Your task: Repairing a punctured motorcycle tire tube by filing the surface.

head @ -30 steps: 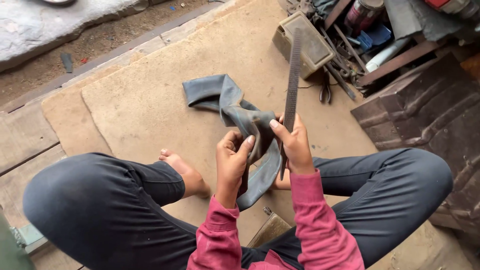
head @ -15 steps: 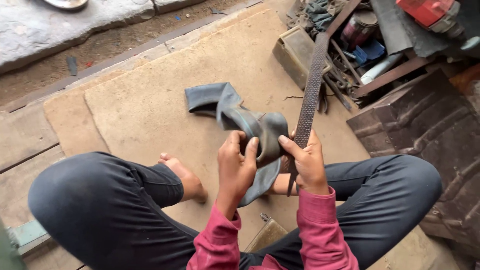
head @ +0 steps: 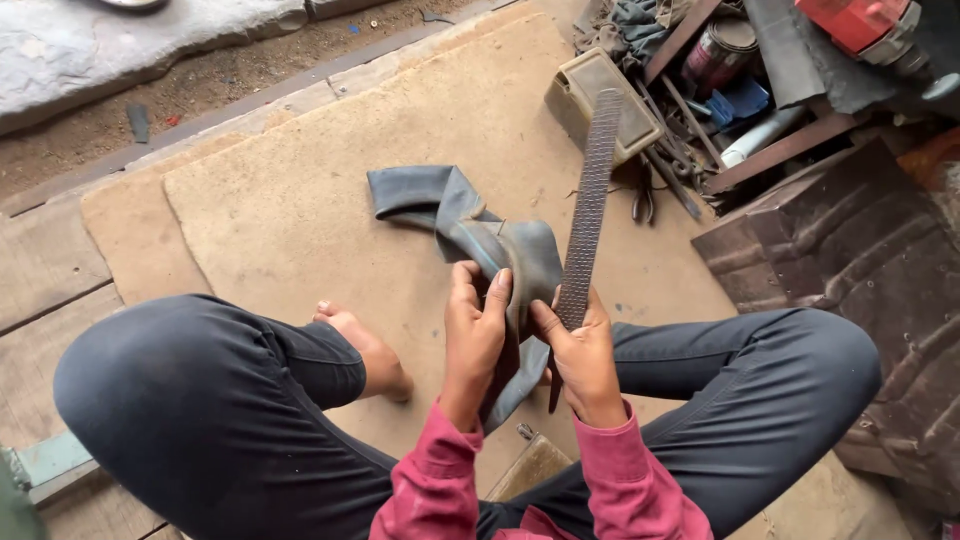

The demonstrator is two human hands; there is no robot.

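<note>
Rasp [head: 588, 210] swings back upright from half-second-ago tilt; right hand [head: 583, 352] gripping its base, left hand [head: 476, 335] clamping folded inner tube [head: 470, 232]; roughening stroke continues.

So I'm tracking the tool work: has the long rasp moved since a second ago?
Yes. The rasp in the right hand has swung: half a second ago its tip leaned right toward the tan box; now it stands nearer upright.
</note>
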